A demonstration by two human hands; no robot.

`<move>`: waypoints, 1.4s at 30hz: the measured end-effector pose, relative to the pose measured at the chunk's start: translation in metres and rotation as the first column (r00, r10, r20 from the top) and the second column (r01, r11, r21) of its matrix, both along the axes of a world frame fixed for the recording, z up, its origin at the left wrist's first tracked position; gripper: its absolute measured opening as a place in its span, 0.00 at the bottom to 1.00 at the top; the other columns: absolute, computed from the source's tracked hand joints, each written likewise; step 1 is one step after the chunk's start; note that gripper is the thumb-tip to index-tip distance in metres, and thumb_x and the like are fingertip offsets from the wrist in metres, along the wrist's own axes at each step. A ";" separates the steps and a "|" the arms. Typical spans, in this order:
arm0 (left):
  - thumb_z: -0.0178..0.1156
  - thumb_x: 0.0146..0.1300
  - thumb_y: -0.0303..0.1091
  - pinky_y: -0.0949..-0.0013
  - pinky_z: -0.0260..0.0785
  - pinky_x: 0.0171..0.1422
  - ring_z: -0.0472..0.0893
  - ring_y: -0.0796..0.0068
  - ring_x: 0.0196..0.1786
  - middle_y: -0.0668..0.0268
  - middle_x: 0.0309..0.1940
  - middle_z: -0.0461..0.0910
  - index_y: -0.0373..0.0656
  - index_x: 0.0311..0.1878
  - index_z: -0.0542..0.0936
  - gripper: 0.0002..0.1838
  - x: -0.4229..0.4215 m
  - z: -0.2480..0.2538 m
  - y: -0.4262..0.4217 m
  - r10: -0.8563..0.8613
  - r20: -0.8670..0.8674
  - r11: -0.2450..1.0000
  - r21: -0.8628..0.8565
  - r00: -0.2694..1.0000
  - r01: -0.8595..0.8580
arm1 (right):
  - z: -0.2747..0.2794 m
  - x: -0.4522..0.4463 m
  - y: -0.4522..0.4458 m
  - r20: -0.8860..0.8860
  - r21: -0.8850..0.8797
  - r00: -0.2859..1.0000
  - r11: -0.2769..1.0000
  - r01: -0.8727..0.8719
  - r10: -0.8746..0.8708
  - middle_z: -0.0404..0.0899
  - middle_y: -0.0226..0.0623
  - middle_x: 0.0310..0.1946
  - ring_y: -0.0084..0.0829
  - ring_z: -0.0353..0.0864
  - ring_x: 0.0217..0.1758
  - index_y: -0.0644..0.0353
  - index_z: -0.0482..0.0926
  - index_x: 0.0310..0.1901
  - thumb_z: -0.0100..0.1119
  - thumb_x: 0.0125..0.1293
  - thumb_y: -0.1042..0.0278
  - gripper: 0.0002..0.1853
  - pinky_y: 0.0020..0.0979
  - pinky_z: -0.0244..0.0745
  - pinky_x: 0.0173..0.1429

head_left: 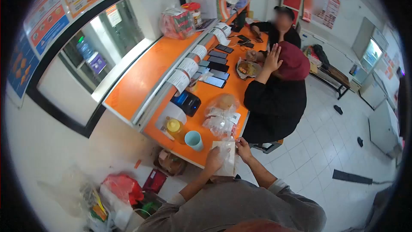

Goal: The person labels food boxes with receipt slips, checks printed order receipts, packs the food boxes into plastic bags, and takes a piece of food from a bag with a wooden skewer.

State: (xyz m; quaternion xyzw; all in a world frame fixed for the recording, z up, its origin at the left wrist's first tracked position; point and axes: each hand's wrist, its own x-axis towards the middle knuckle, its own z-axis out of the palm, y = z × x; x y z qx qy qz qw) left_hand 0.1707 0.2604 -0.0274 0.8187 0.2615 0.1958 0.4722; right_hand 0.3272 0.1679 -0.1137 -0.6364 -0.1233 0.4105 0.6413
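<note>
At the near end of the orange table (195, 122), my left hand (216, 160) is closed on a flat whitish packet (226, 169), its fingers over the packet's upper left part. My right hand (243, 149) is at the packet's upper right, fingers pressed together on something small that I cannot make out. A light blue cup (194, 140) stands just left of the packet, beside a yellow-capped bottle (175, 126). Clear plastic bags (219, 122) lie beyond my hands.
Several phones (216, 80) and a dark blue device (186, 102) lie on the table. A person in a dark red head covering (294, 62) sits at its right edge near a food tray (247, 68); another person (285, 30) sits farther back. Bags (122, 189) lie lower left.
</note>
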 end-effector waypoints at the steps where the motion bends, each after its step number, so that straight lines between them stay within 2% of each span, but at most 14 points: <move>1: 0.64 0.62 0.43 0.55 0.72 0.44 0.83 0.52 0.40 0.50 0.34 0.82 0.36 0.41 0.81 0.17 -0.002 -0.003 0.002 -0.050 0.003 0.997 0.058 0.999 0.050 | -0.004 -0.003 0.002 0.052 0.016 0.998 0.999 0.035 -0.036 0.77 0.28 0.31 0.17 0.74 0.27 0.53 0.71 0.42 0.50 0.74 0.65 0.04 0.22 0.68 0.28; 3: 0.64 0.62 0.44 0.54 0.72 0.44 0.82 0.49 0.39 0.48 0.33 0.82 0.36 0.41 0.80 0.18 -0.007 -0.029 0.012 -0.212 0.075 0.923 0.342 0.974 0.175 | -0.020 -0.006 0.006 0.154 0.044 0.982 0.994 0.101 -0.106 0.77 0.27 0.30 0.16 0.73 0.28 0.53 0.71 0.42 0.49 0.75 0.66 0.04 0.22 0.68 0.29; 5: 0.64 0.61 0.44 0.53 0.72 0.44 0.82 0.47 0.39 0.46 0.34 0.81 0.35 0.42 0.80 0.18 -0.008 -0.035 0.018 -0.255 0.055 0.924 0.309 0.965 0.226 | -0.031 -0.008 0.013 0.168 0.111 0.966 0.977 0.182 -0.199 0.76 0.27 0.30 0.18 0.73 0.28 0.55 0.72 0.42 0.49 0.74 0.67 0.03 0.23 0.69 0.31; 7: 0.64 0.60 0.43 0.53 0.72 0.44 0.81 0.45 0.39 0.45 0.35 0.80 0.34 0.42 0.79 0.19 0.000 -0.019 0.025 -0.204 -0.070 0.979 -0.035 0.977 0.201 | -0.041 -0.012 0.014 0.309 0.166 0.894 0.944 0.285 -0.324 0.76 0.27 0.30 0.20 0.74 0.29 0.56 0.73 0.41 0.50 0.73 0.69 0.03 0.25 0.71 0.33; 10: 0.63 0.60 0.36 0.55 0.72 0.49 0.80 0.46 0.46 0.44 0.41 0.79 0.28 0.42 0.77 0.17 -0.009 -0.030 0.045 -0.488 0.067 0.866 0.157 0.870 0.474 | -0.020 -0.015 0.003 0.644 0.226 0.571 0.839 0.494 -0.509 0.79 0.34 0.29 0.28 0.79 0.31 0.62 0.76 0.37 0.56 0.66 0.74 0.02 0.31 0.75 0.39; 14: 0.60 0.58 0.28 0.56 0.71 0.53 0.78 0.46 0.50 0.47 0.43 0.79 0.32 0.45 0.79 0.13 -0.026 -0.024 0.058 -0.538 0.067 0.843 0.061 0.840 0.535 | 0.075 -0.049 -0.030 0.762 -0.075 0.646 0.985 0.158 -0.046 0.83 0.43 0.31 0.37 0.84 0.34 0.64 0.81 0.38 0.59 0.62 0.75 0.05 0.34 0.77 0.40; 17: 0.57 0.53 0.23 0.55 0.71 0.54 0.78 0.47 0.49 0.53 0.43 0.80 0.37 0.44 0.82 0.14 -0.029 0.003 0.064 -0.561 -0.160 0.761 0.286 0.812 0.582 | 0.075 -0.065 -0.032 0.801 -0.147 0.589 0.989 0.019 0.108 0.83 0.43 0.33 0.42 0.84 0.35 0.63 0.81 0.40 0.61 0.58 0.76 0.08 0.36 0.78 0.42; 20: 0.58 0.48 0.22 0.56 0.73 0.50 0.79 0.49 0.44 0.55 0.42 0.80 0.37 0.37 0.82 0.11 -0.023 0.007 0.070 -0.650 0.066 0.634 0.597 0.757 0.492 | 0.060 -0.059 -0.032 0.848 -0.121 0.509 0.989 -0.090 0.150 0.83 0.44 0.37 0.44 0.83 0.41 0.63 0.82 0.42 0.62 0.54 0.78 0.12 0.37 0.77 0.47; 29: 0.62 0.49 0.25 0.60 0.74 0.33 0.82 0.59 0.25 0.57 0.26 0.82 0.36 0.33 0.83 0.06 -0.027 -0.029 0.066 -0.453 -0.020 0.846 0.304 0.891 0.438 | 0.067 -0.058 -0.037 0.750 -0.115 0.637 0.983 -0.141 0.179 0.85 0.39 0.32 0.32 0.83 0.29 0.63 0.85 0.35 0.64 0.60 0.71 0.06 0.32 0.77 0.35; 32: 0.64 0.56 0.27 0.64 0.70 0.25 0.79 0.69 0.19 0.61 0.20 0.81 0.35 0.31 0.81 0.05 -0.025 -0.015 0.058 -0.425 0.019 0.893 -0.155 0.905 0.423 | 0.079 -0.068 -0.040 0.174 -0.371 0.943 0.906 -0.203 0.283 0.85 0.38 0.31 0.28 0.82 0.22 0.65 0.85 0.36 0.63 0.59 0.69 0.08 0.27 0.76 0.24; 35: 0.64 0.60 0.32 0.70 0.65 0.19 0.76 0.80 0.17 0.67 0.17 0.78 0.35 0.32 0.80 0.08 -0.026 -0.020 0.059 -0.341 0.113 0.825 -0.439 0.933 0.355 | 0.087 -0.075 -0.039 -0.241 -0.118 0.948 0.963 -0.241 0.208 0.85 0.38 0.30 0.26 0.83 0.20 0.67 0.84 0.37 0.61 0.57 0.69 0.10 0.23 0.75 0.19; 37: 0.63 0.64 0.34 0.73 0.64 0.18 0.74 0.82 0.16 0.70 0.18 0.77 0.38 0.34 0.80 0.09 -0.031 -0.032 0.065 -0.346 0.089 0.764 -0.552 0.934 0.335 | 0.082 -0.079 -0.032 -0.279 0.036 0.946 0.986 -0.164 0.167 0.85 0.35 0.29 0.22 0.83 0.21 0.65 0.83 0.37 0.63 0.59 0.70 0.08 0.21 0.76 0.19; 39: 0.63 0.65 0.38 0.77 0.60 0.16 0.70 0.85 0.14 0.70 0.19 0.78 0.41 0.35 0.80 0.10 -0.031 -0.047 0.066 -0.332 -0.194 0.761 -0.633 0.923 0.140 | 0.070 -0.083 -0.020 -0.179 0.038 0.983 0.999 0.036 -0.028 0.82 0.31 0.23 0.19 0.74 0.14 0.64 0.84 0.38 0.66 0.60 0.68 0.08 0.21 0.66 0.16; 42: 0.62 0.67 0.41 0.80 0.58 0.21 0.68 0.87 0.20 0.69 0.30 0.82 0.40 0.41 0.81 0.12 -0.032 -0.047 0.064 -0.363 -0.014 0.631 -0.740 0.932 0.234 | 0.070 -0.088 -0.010 -0.043 -0.006 0.990 0.991 0.135 -0.135 0.78 0.28 0.19 0.17 0.70 0.13 0.64 0.84 0.37 0.66 0.62 0.69 0.08 0.21 0.62 0.17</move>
